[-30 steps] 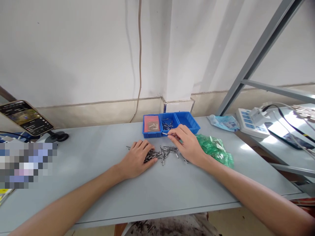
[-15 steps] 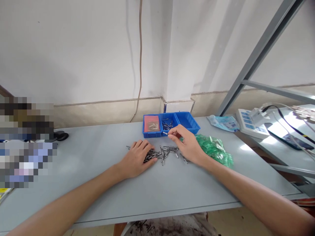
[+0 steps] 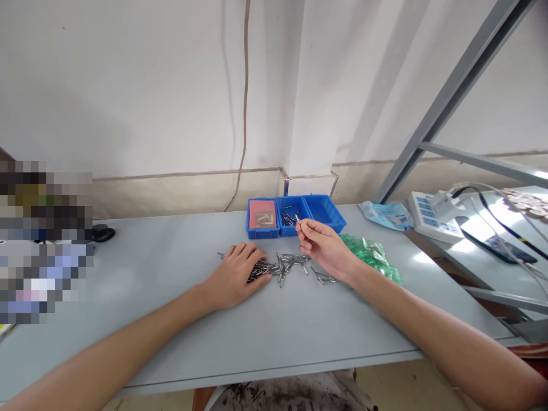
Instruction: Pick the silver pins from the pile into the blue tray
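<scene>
My left hand [image 3: 236, 277] lies on the table with its fingers apart, resting over a heap of slim metal pins [image 3: 258, 273] and partly hiding them. More loose pins [image 3: 293, 260] spread out to its right. Raised above these, my right hand [image 3: 322, 242] pinches one small metal pin [image 3: 297, 218] between thumb and fingertips, with its end pointing up. Just behind that hand is a blue tray [image 3: 262, 233] in three sections. Its middle section holds several pins [image 3: 289, 218]; a pink card with a small clear bag [image 3: 262, 212] fills the left one.
Crumpled green plastic [image 3: 371, 256] lies by my right wrist. A light blue packet [image 3: 387, 216] and a white power strip [image 3: 432, 216] stand at the back right, beside a grey metal frame [image 3: 454, 94]. A black object [image 3: 103, 233] sits at the far left.
My right hand has turned at the wrist, bringing the pinched pin from lying sideways to pointing up. My left hand remains over the heap.
</scene>
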The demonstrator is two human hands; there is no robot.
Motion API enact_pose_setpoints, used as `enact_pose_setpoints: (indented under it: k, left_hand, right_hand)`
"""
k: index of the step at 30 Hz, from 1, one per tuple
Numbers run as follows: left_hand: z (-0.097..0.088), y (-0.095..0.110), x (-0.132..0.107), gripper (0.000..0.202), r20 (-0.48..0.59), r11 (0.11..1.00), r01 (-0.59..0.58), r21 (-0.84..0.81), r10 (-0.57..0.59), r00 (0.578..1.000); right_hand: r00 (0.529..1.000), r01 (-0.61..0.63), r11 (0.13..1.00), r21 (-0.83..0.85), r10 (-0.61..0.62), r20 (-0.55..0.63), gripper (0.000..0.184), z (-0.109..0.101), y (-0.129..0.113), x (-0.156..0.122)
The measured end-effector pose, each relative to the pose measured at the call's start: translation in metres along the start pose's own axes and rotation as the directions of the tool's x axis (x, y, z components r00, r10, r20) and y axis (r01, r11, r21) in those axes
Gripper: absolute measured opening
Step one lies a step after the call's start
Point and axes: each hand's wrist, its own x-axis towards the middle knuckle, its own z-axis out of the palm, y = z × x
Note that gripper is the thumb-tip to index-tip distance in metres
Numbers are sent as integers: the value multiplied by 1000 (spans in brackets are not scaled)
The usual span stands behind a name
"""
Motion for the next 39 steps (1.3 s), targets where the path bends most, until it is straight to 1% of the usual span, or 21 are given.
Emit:
enact_pose_setpoints:
  k: [2, 3, 4, 5, 7, 9, 11, 12, 14, 20, 29, 32, 34, 36, 39]
  left_hand:
    - [0, 0, 0, 27, -2, 1000, -1, -5, 1, 1000]
    - [0, 0, 0, 27, -2, 1000, -1, -8, 1, 1000]
    - [0, -1, 0, 27, -4, 1000, -1, -10, 1, 1000]
    - [0, -1, 0, 27, -5, 1000, -1, -10, 1, 1000]
    - [1, -1, -1, 26, -9, 1000, -3, -9, 3, 1000]
    - [1, -1, -1, 26, -11, 1000, -9, -10, 9, 1000]
    - [1, -1, -1, 26, -13, 1000, -11, -10, 11, 1000]
    - [1, -1, -1, 26, -14, 1000, -10, -10, 10, 1000]
    - [1, -1, -1, 27, -14, 1000, -6, -9, 6, 1000]
    - [-1, 0, -1, 27, -5, 1000, -9, -9, 9, 1000]
    - [0, -1, -1, 27, -9, 1000, -6, -1, 6, 1000]
    - [0, 0, -1, 28, -4, 1000, -2, -2, 2, 1000]
    - [0, 0, -1, 28, -4, 1000, -1, -8, 1, 1000]
    - [-1, 0, -1, 27, -8, 1000, -2, -14, 2, 1000]
    - [0, 0, -1, 26, -10, 1000, -6, -20, 6, 1000]
  right_hand:
    - [999, 35, 995, -92, -37, -17, 26, -1, 3, 1]
    - [997, 63, 981, -183, -70, -35, 26, -1, 4, 1]
    - [991, 100, 949, -300, -121, -55, 26, -1, 5, 1]
    - [979, 145, 892, -429, -192, -70, 26, -1, 6, 0]
    - [932, 237, 712, -661, -359, -53, 24, 1, 6, -2]
    - [872, 307, 521, -796, -489, 17, 20, 3, 4, -6]
    - [837, 337, 390, -857, -542, 82, 18, 6, 2, -10]
    - [829, 340, 344, -875, -549, 106, 16, 7, 1, -11]
    - [824, 341, 286, -895, -548, 139, 11, 8, 0, -13]
    - [820, 352, 226, -908, -542, 183, 6, 7, 2, -11]
    - [766, 386, 131, -913, -598, 238, 11, 5, 0, -11]
    - [753, 399, 114, -910, -608, 254, 12, 5, 0, -12]
    - [753, 401, 122, -908, -608, 251, 12, 6, -1, -12]
    - [768, 399, 159, -903, -597, 234, 11, 6, -1, -12]
    - [818, 391, 294, -872, -545, 183, 10, 6, -2, -11]
